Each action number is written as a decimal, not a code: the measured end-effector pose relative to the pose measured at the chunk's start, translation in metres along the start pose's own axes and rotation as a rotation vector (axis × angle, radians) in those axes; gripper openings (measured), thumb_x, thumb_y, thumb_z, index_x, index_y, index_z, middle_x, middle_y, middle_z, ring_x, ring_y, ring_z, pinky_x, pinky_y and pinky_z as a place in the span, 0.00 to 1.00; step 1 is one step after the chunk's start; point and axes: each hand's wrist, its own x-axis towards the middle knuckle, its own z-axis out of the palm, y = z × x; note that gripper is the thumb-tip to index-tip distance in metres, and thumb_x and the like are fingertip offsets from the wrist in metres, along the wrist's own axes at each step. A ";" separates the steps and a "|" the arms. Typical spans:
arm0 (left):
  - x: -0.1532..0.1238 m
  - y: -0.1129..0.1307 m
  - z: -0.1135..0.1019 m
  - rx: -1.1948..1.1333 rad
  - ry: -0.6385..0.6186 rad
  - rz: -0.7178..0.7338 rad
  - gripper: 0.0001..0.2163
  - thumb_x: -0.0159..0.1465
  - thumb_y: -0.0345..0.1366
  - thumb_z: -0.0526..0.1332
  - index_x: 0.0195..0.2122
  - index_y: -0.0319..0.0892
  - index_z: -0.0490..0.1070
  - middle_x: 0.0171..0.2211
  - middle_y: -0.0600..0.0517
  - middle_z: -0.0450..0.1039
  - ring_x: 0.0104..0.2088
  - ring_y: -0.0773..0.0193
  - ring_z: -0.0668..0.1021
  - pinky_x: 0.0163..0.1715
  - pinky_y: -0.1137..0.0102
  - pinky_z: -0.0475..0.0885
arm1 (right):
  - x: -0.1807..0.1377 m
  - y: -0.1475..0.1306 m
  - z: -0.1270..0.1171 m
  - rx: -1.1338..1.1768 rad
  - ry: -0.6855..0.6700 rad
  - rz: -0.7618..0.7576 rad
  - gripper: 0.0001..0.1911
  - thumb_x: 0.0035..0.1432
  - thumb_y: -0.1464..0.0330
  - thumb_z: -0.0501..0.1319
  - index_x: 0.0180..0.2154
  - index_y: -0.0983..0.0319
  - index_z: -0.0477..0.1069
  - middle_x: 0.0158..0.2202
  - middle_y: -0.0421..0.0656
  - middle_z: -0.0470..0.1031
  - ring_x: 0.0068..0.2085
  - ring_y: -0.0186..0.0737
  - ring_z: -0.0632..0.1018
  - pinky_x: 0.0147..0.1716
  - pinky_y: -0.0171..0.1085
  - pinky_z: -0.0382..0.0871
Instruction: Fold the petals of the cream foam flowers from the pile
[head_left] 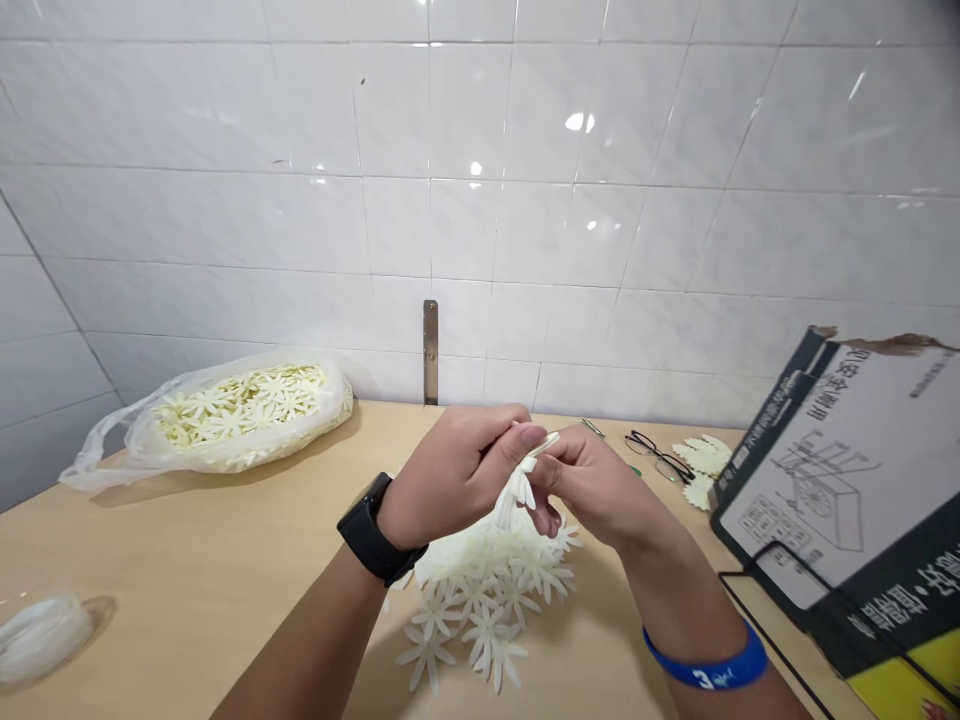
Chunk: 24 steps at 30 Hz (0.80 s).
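Observation:
Both my hands meet above the middle of the wooden table (187,560). My left hand (457,470), with a black watch on the wrist, is closed and pinches a cream daisy-shaped petal piece (519,488) from above. My right hand (592,480), a blue band on its wrist, is closed on the same piece from the right. The piece's petals hang down between the two hands. Beneath them lies a loose pile of the same cream petal pieces (487,590) spread on the table.
A clear plastic bag full of petal pieces (240,410) lies at the back left. A small clear dish (37,635) sits at the left edge. Eyeglasses (660,458) and more petal pieces (701,462) lie at the right, beside a printed cardboard box (847,480) on a wire rack. A tiled wall stands behind.

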 end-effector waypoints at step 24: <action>0.003 -0.008 -0.021 -0.555 0.045 -0.273 0.09 0.62 0.35 0.63 0.42 0.40 0.69 0.32 0.53 0.67 0.29 0.70 0.71 0.28 0.74 0.68 | 0.001 -0.006 0.004 -0.048 0.215 -0.248 0.16 0.66 0.60 0.55 0.30 0.62 0.72 0.25 0.41 0.70 0.26 0.35 0.70 0.27 0.36 0.65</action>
